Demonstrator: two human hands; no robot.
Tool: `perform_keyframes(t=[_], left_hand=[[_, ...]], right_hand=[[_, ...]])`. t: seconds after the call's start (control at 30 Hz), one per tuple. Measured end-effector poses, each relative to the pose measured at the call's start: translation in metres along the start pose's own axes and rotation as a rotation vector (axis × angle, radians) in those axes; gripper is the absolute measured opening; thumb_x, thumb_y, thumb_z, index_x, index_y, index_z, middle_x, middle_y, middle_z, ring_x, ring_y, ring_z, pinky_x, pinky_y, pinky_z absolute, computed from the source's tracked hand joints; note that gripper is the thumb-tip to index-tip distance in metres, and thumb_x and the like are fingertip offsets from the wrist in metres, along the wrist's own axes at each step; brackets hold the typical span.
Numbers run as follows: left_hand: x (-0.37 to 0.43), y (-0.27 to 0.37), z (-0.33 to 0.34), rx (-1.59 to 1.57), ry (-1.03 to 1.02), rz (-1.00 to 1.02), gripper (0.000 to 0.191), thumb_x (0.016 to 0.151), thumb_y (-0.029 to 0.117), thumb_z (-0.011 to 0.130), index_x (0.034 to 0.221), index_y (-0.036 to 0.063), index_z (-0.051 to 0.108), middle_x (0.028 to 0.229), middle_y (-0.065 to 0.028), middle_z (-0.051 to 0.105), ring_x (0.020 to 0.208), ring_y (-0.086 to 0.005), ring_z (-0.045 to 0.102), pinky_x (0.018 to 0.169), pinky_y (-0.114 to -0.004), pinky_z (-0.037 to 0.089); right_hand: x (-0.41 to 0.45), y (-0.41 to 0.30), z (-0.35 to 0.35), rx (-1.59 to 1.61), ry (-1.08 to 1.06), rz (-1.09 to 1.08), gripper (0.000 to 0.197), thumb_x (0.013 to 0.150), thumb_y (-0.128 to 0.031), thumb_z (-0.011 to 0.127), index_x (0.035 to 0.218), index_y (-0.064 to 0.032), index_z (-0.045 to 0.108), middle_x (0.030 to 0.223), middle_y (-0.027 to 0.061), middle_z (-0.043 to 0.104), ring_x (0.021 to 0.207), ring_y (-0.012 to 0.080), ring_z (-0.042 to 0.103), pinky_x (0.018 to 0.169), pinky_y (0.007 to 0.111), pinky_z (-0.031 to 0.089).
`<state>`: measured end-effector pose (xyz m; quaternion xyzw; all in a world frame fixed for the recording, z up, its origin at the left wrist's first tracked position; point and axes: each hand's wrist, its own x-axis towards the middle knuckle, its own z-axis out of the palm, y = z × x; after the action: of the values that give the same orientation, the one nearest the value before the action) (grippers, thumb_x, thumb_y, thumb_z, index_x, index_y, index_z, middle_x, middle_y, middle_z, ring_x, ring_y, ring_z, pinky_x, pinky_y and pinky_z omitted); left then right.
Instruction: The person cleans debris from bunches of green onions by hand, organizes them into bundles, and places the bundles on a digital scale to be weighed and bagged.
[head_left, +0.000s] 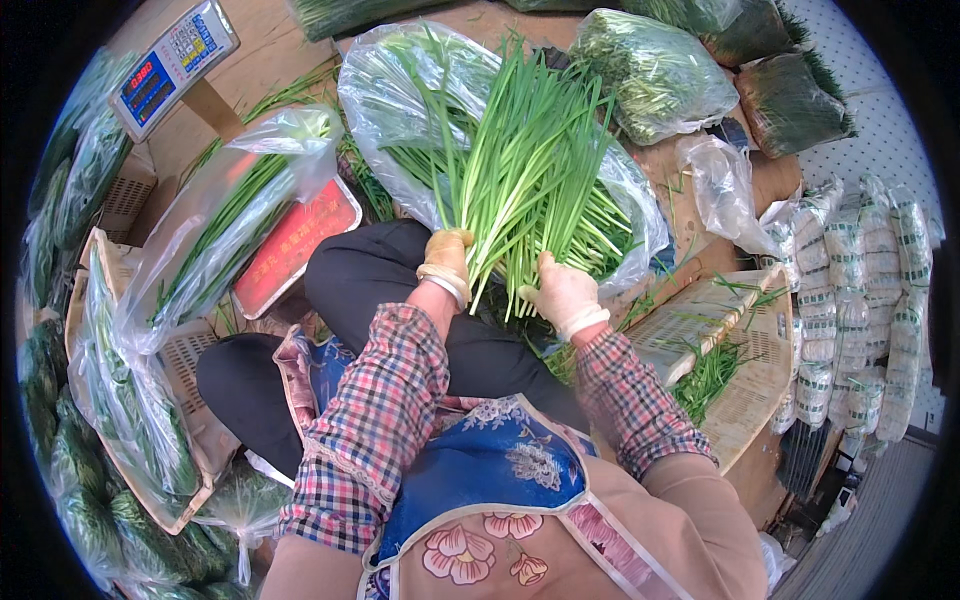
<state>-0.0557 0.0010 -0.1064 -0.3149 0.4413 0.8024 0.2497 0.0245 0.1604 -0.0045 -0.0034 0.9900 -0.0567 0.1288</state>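
Note:
A spread bundle of garlic chives (529, 165) lies fanned out before me, leaves pointing away and pale stem ends towards my lap. My left hand (448, 259), in a light glove, grips its left edge near the stems. At the right side, my gloved right hand (566, 292) holds stem ends between thumb and fingers; part of its grip is hidden. Beneath the bundle is a large clear plastic bag (390, 172) that lies open with more greens inside. Some loose stem ends hang between the two hands.
Left stands a digital scale display (174, 71) with lit digits. Bagged chives (225, 225) rest on its red platform (300, 247). A plastic crate (191, 480) holds another bag. Right are a crate (750, 397) with leaf scraps, a crumpled bag (724, 184) and wrapped rolls (847, 300). Full bags (652, 75) stand behind.

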Motion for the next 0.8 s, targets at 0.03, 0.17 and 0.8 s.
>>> perform_keyframes(t=[0.03, 0.17, 0.8], left_hand=[[0.007, -0.002, -0.005, 0.001, 0.073, -0.005, 0.027, 0.073, 0.011, 0.058, 0.094, -0.0067, 0.060, 0.099, -0.0181, 0.061, 0.090, -0.0268, 0.056, 0.083, -0.034, 0.042], [0.028, -0.008, -0.024, 0.014, 0.067, 0.121, 0.026, 0.076, 0.010, 0.052, 0.097, -0.0061, 0.056, 0.092, -0.0177, 0.062, 0.076, -0.0281, 0.060, 0.072, -0.036, 0.050], [0.009, 0.001, -0.007, -0.022, 0.028, 0.052, 0.031, 0.079, 0.009, 0.046, 0.105, -0.0082, 0.051, 0.094, -0.0204, 0.062, 0.071, -0.0319, 0.063, 0.069, -0.041, 0.053]], right_hand=[[0.004, 0.003, 0.001, -0.041, -0.068, 0.028, 0.039, 0.075, -0.033, 0.066, 0.098, -0.0039, 0.053, 0.066, 0.0147, 0.063, 0.062, 0.0309, 0.064, 0.054, 0.040, 0.050], [0.011, 0.004, -0.001, -0.035, -0.175, 0.131, 0.043, 0.075, -0.034, 0.066, 0.099, -0.0019, 0.052, 0.077, 0.0176, 0.064, 0.073, 0.0336, 0.064, 0.066, 0.042, 0.050], [-0.058, 0.054, -0.116, 1.499, -0.067, 0.099, 0.010, 0.084, -0.014, 0.057, 0.081, -0.0063, 0.052, 0.063, -0.0005, 0.053, 0.044, 0.0053, 0.043, 0.040, 0.017, 0.030]])
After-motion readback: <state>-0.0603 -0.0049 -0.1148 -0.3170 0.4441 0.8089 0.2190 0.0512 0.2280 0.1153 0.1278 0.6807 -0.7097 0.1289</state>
